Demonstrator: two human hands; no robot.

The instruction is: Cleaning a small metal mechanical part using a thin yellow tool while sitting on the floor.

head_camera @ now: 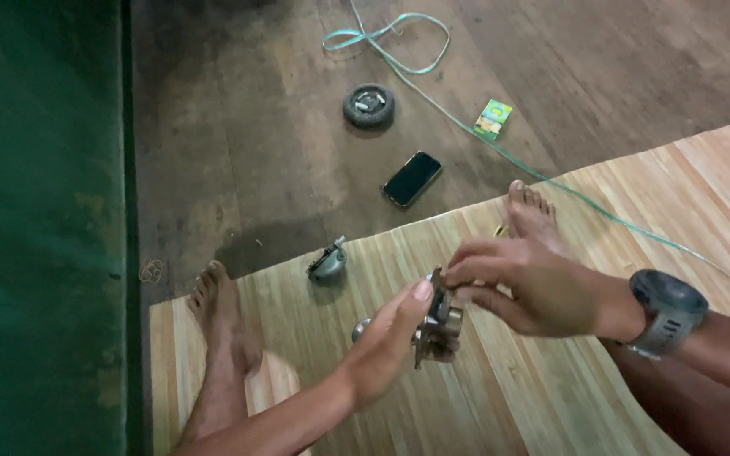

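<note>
Down on the floor, seen from the head camera, a person sits with bare feet stretched out on a pale bamboo mat. Both hands meet over the middle of the mat on a metal door-lock part: a flat plate with a round knob showing behind it. The left hand grips it from below, thumb pressed up against the plate's edge. The right hand, with a grey watch on its wrist, pinches the top of the plate between fingertips and thumb. So both hands are closed on the same piece, held just above the mat.

Near the mat's far edge, between the two feet, lies a second small metal lock piece, well apart from the hands. Beyond the mat, on the dark wooden floor, lie a black phone, a small green and yellow box, a little black wheel and a looped pale green cord that runs across the mat's right corner. A green wall fills the left side.
</note>
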